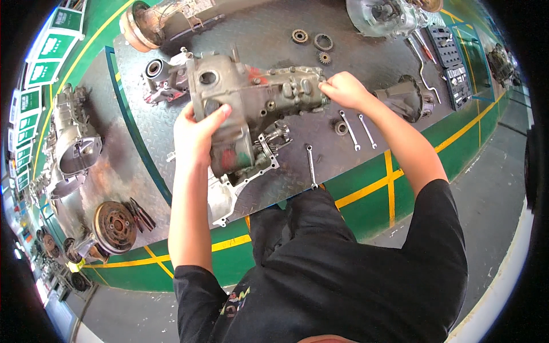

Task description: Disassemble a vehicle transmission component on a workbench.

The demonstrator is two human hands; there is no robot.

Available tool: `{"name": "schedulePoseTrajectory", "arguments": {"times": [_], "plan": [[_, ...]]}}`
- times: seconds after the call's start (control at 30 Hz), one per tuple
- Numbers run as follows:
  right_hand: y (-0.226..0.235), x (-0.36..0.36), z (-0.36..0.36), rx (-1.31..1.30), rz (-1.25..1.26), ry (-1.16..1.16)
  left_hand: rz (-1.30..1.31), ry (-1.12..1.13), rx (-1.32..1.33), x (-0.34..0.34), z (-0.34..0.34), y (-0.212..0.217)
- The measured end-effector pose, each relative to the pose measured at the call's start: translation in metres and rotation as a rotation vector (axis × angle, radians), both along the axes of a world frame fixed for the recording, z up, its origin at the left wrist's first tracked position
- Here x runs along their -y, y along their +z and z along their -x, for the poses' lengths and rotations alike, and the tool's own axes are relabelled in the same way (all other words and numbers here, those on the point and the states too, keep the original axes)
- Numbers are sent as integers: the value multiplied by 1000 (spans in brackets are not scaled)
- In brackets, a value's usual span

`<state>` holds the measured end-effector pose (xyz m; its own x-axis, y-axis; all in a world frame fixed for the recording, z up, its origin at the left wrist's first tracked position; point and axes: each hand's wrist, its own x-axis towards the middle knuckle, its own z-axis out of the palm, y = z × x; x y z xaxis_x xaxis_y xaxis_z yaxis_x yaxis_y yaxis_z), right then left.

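Observation:
A grey metal gearbox housing (251,94) is in both my hands, over the workbench. My left hand (197,128) grips its wide left end, thumb on top and fingers behind the flange. At the narrow right end, my right hand (344,90) is closed round the edge; its fingertips are partly hidden. Under the housing, a lighter casing half (226,197) shows with a gear shaft (274,139) lying in it. Close to my right hand lie a small gear (341,127) and two spanners (350,131). Another spanner (311,166) lies near the bench's front edge.
The steel-plate bench (372,57) carries several loose gears (323,42) and a bell-shaped housing (400,98). Socket sets (452,63) lie at the right. A brake drum (114,227) and pliers (142,216) are at front left, with another gearbox (74,134) beyond.

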<state>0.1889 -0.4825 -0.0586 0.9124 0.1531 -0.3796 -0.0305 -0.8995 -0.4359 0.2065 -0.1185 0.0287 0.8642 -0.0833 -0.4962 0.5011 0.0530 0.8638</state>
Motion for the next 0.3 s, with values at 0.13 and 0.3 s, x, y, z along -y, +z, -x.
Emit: {"name": "schedulePoseTrajectory", "arguments": {"times": [0.13,0.3], "plan": [[-28,18,-29,-51,-8,-4,-2,-35,-1,21,-40,-27],[-73,34,-52,-58,-55,7,26,-86,29,34,-69,-71]]}}
